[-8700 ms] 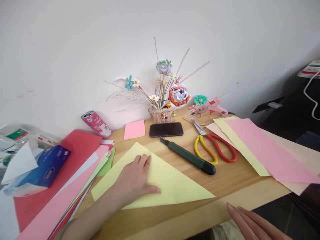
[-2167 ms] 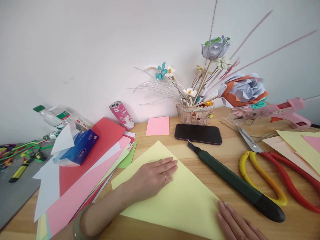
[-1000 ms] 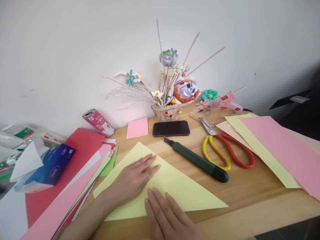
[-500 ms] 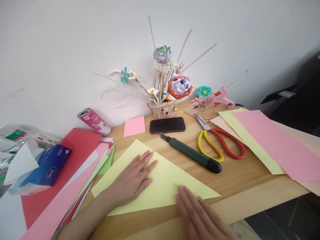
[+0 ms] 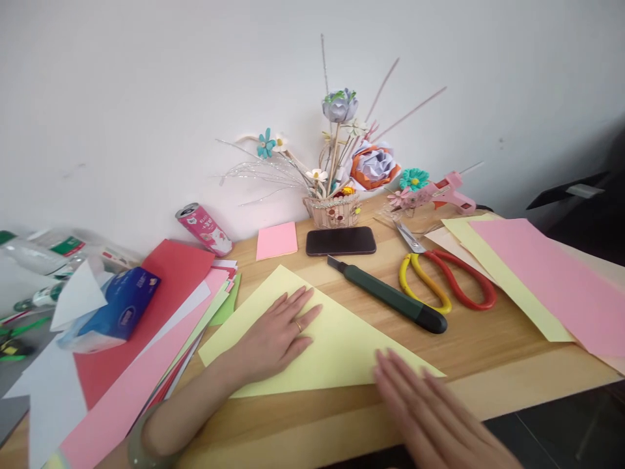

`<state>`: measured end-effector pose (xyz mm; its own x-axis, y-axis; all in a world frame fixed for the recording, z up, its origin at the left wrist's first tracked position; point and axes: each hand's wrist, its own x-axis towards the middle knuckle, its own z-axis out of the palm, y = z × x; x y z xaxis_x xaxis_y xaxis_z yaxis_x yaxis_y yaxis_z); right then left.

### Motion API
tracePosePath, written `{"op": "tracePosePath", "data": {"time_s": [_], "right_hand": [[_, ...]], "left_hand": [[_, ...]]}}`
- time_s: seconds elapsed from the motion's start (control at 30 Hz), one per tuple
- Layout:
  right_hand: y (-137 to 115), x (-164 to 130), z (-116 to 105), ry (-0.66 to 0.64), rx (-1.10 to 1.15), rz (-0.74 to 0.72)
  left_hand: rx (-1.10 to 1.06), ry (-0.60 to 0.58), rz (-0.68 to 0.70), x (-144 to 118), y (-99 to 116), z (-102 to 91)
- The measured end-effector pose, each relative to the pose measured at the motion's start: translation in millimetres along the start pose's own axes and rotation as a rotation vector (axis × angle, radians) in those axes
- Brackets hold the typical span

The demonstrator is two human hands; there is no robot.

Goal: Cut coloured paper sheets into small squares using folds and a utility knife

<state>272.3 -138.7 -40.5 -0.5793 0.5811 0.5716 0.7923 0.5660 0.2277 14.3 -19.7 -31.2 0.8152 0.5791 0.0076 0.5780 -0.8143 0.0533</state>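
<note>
A pale yellow sheet of paper [image 5: 342, 339], folded over into a rough triangle, lies on the wooden table with its long edge toward me. My left hand [image 5: 278, 335] is spread flat on its left half, a ring on one finger. Over the near edge, toward the right corner, my right hand [image 5: 434, 413] reaches with straight fingers held side by side, fingertips at the paper. Neither hand grips anything. Just behind the sheet lie a dark green utility knife [image 5: 390, 296] with its blade out and scissors [image 5: 439, 273] with yellow and red handles.
Left are stacked coloured papers [image 5: 146, 312] with a blue tissue pack [image 5: 124, 306] on top. A pink can [image 5: 204, 228], sticky notes [image 5: 277, 241], a phone [image 5: 340, 241], a flower basket [image 5: 334, 213] and a pink glue gun [image 5: 452, 192] line the wall. Pink sheets [image 5: 547, 280] lie right.
My right hand has slid rightward along the near edge toward the right corner. My left hand stays flat on the sheet. The whole view has shifted, showing more of the left side.
</note>
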Motion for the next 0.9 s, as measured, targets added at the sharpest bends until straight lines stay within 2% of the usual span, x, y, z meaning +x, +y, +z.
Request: {"op": "tracePosePath", "data": {"time_s": [0.07, 0.17, 0.23, 0.43, 0.57, 0.77, 0.9], "right_hand": [[-15.1, 28.6, 11.5, -0.013, 0.102, -0.105], [-39.4, 56.5, 28.5, -0.024, 0.195, -0.092], [-50.2, 61.3, 35.7, -0.026, 0.221, -0.087], [-62.8, 53.7, 45.8, 0.023, 0.185, -0.205], [-88.5, 70.6, 55.0, -0.019, 0.327, -0.264], [-143.0, 103.6, 57.4, -0.204, 0.550, -0.220], [-143.9, 102.8, 50.6, -0.243, 0.508, -0.120]], "left_hand": [[-0.024, -0.012, -0.017, 1.3, 1.1, -2.0], [-0.070, -0.046, -0.034, 3.3, 2.6, -6.4], [-0.104, -0.065, -0.054, 4.4, 2.5, -9.8], [-0.238, -0.072, -0.067, 6.0, -5.9, -16.0], [-0.297, -0.045, -0.036, 8.0, -12.6, -14.6], [-0.319, -0.032, -0.037, 10.2, -15.8, -11.9], [-0.363, -0.033, -0.054, 8.8, -15.6, -10.0]]}}
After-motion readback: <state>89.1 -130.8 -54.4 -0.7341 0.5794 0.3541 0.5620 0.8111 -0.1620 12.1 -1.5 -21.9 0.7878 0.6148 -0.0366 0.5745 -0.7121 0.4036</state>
